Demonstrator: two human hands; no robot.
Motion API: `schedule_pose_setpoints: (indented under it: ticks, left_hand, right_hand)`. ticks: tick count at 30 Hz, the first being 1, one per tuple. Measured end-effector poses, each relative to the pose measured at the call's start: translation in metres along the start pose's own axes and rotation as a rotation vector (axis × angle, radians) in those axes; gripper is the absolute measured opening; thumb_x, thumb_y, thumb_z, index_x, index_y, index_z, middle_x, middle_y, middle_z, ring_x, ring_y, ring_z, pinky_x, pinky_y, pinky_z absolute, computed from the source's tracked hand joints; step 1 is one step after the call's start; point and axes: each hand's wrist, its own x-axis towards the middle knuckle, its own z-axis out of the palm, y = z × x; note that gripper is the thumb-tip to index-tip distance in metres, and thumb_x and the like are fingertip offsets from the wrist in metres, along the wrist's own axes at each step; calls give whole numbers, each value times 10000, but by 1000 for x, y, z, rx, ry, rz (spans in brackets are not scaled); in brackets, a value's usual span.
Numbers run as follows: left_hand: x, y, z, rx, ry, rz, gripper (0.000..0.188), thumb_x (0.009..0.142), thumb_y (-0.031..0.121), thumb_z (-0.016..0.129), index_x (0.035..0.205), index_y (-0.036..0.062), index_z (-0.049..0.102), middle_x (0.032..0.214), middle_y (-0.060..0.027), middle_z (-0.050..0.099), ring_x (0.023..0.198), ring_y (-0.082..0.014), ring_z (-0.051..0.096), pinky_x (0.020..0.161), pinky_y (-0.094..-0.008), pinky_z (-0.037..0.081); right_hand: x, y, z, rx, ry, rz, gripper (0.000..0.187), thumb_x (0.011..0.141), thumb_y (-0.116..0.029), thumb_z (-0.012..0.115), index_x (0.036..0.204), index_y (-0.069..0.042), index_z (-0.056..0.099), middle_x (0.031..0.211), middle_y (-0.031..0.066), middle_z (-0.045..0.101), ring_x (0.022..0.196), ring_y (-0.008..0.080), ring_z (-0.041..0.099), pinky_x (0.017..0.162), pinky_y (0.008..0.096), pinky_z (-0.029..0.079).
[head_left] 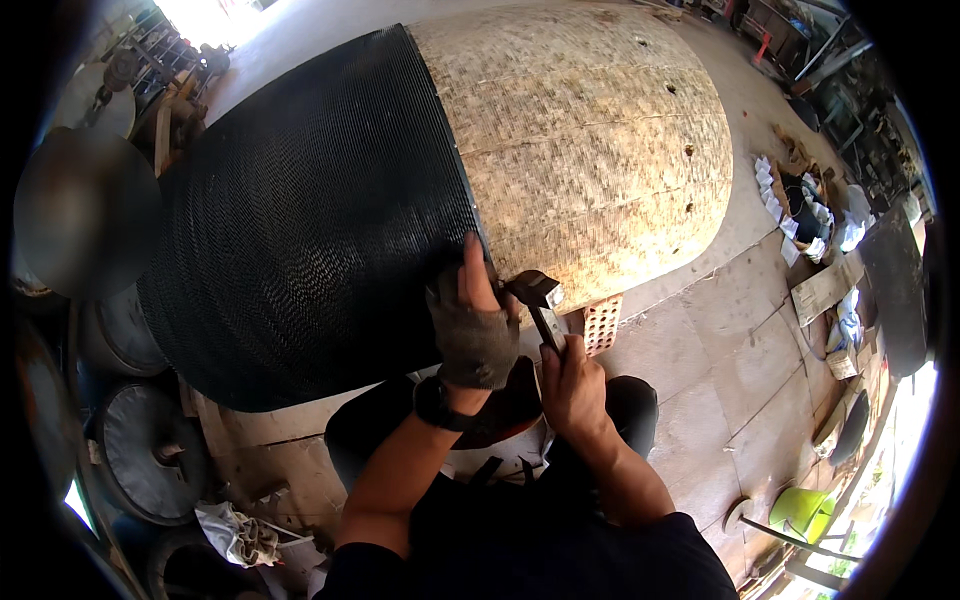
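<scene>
A large drum lies on its side in front of me. Its left part is wrapped in black ribbed sheeting (310,220), and its right part is a bare, mottled tan surface (590,140). My left hand (476,335), in a dark fingerless glove, presses on the drum where the black edge meets the tan. Its visible fingers stretch out along that edge, while the rest are hard to make out against the black. My right hand (575,395) grips the handle of a hammer (540,292), whose head is close beside my left thumb, near the seam.
A perforated orange-tan block (602,325) stands under the drum's near right side. Round dark wheel-like discs (150,455) crowd the left. To the right are a box of white and black material (800,210), wooden boards (828,288) and a lime-green bucket (802,513).
</scene>
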Motion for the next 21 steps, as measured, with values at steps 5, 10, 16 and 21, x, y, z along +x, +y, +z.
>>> schedule_pose_setpoints:
  ticks: [5,10,16,21]
  left_hand:
    - [-51,-9,-30,-71,-40,174,700,774,103,760,1398,-11,465,1154,-185,581,995,-372,590,861,-524,470]
    - [-166,-44,2,103,-327,292,545,783,238,778,1236,25,565,1116,-196,593,996,-372,608,845,-523,496]
    - [-188,-52,41,103,-611,178,277,862,205,629,1086,46,663,1007,-141,648,987,-308,617,832,-469,512]
    - [-159,-21,7,323,-599,150,259,884,178,534,1101,118,661,861,-62,627,960,-258,591,791,-442,499]
  right_hand:
    - [-17,11,2,168,321,-329,229,934,-26,566,1139,73,534,783,263,637,652,457,634,565,480,514]
    - [-1,-2,7,96,33,-65,121,952,-45,544,1044,33,535,709,263,574,628,474,574,536,475,455]
    - [-8,6,12,37,169,-145,201,1019,-133,459,976,41,549,716,137,591,572,225,544,517,348,411]
    - [-10,-7,-3,96,25,-92,190,1008,-125,494,992,55,549,753,209,614,587,308,590,549,415,466]
